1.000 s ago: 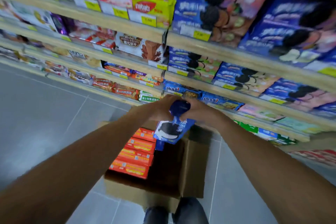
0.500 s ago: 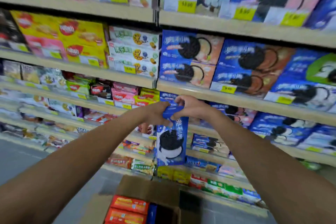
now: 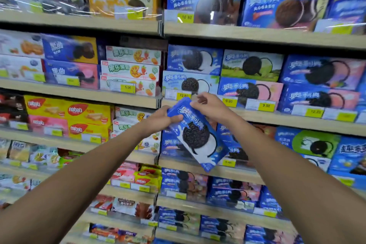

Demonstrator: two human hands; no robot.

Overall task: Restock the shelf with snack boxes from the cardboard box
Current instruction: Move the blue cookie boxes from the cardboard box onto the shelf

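Note:
I hold a blue snack box (image 3: 198, 136) with a black sandwich cookie printed on it, tilted so its top end points up and left. My left hand (image 3: 160, 120) grips its upper left edge. My right hand (image 3: 210, 107) pinches the top end from the right. The box hangs in front of the shelf edge (image 3: 277, 119) that carries matching blue cookie boxes (image 3: 190, 83). The cardboard box is out of view.
Several wooden shelves (image 3: 79, 93) fill the view, packed with snack boxes. Yellow and pink wafer boxes (image 3: 79, 117) sit at the left, white fruit biscuit boxes (image 3: 130, 69) in the middle, blue cookie boxes (image 3: 316, 77) at the right. Yellow price tags (image 3: 266, 106) line the edges.
Both hands have lifted the blue box from over the cardboard box to mid-shelf height and tilted it. My view has risen; the cardboard box has dropped out of sight.

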